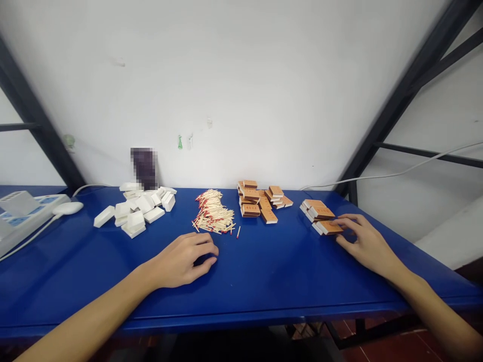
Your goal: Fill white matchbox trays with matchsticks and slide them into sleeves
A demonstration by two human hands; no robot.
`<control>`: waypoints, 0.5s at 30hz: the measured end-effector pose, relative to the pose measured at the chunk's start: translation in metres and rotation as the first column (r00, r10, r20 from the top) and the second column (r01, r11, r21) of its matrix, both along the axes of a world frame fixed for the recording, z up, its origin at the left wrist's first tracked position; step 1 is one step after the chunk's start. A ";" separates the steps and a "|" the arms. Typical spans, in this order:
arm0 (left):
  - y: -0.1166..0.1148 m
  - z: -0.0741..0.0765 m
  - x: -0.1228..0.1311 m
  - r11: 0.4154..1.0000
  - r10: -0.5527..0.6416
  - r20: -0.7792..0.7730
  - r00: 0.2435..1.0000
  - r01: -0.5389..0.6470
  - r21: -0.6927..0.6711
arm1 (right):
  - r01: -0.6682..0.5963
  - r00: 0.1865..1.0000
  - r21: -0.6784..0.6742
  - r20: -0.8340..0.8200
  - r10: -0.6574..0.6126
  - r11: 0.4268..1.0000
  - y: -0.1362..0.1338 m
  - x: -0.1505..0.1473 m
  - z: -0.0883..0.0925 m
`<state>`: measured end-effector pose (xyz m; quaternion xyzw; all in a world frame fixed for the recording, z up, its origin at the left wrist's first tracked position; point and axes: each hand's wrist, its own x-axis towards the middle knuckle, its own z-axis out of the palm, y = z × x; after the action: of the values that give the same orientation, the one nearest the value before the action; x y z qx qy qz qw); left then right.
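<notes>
My left hand [186, 259] rests on the blue table, fingers loosely curled and thumb apart, with nothing in it. Just beyond it lies a heap of red-tipped matches [213, 211], and one loose match [238, 232] lies at the heap's right. On the right, my right hand [364, 246] has its fingertips on the near end of an orange matchbox [328, 228], with the thumb low beside it. White tray ends stick out at that box's left. Against its far side sit more stacked matchboxes [317, 208], partly hiding one another.
Another group of orange matchboxes [249, 196] stands between the matches and the right stack. Several white inner trays [145, 203] are piled at the left, before a pixelated dark object [145, 168]. A power strip [33, 216] with cables lies far left. Dark metal posts [400, 95] flank the table.
</notes>
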<state>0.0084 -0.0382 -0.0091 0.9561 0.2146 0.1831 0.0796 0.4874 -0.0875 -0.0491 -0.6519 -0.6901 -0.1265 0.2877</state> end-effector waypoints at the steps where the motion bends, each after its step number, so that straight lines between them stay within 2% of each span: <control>1: 0.000 0.000 0.000 1.000 0.002 -0.005 1.000 -0.002 0.000 | -0.005 1.000 -0.002 0.008 0.005 1.000 0.000 0.001 0.000; 8: 0.000 0.001 0.001 1.000 -0.003 0.004 1.000 0.003 0.012 | 0.015 0.998 0.003 0.065 -0.015 1.000 0.005 0.005 0.000; 12: 0.001 0.000 0.002 1.000 0.001 0.000 1.000 -0.001 0.015 | 0.019 0.995 0.070 0.100 -0.026 0.997 -0.004 -0.010 0.006; 13: 0.000 -0.001 0.003 1.000 0.002 -0.001 1.000 -0.002 0.016 | -0.007 0.995 0.129 0.103 -0.006 0.992 -0.007 -0.018 0.009; 15: 0.000 -0.003 0.003 1.000 0.001 -0.008 1.000 -0.001 0.019 | -0.153 0.985 0.228 0.111 0.130 0.962 -0.012 -0.039 0.015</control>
<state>0.0115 -0.0384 -0.0118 0.9574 0.2137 0.1812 0.0698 0.4482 -0.0991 -0.0341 -0.5553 -0.7281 -0.2175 0.3381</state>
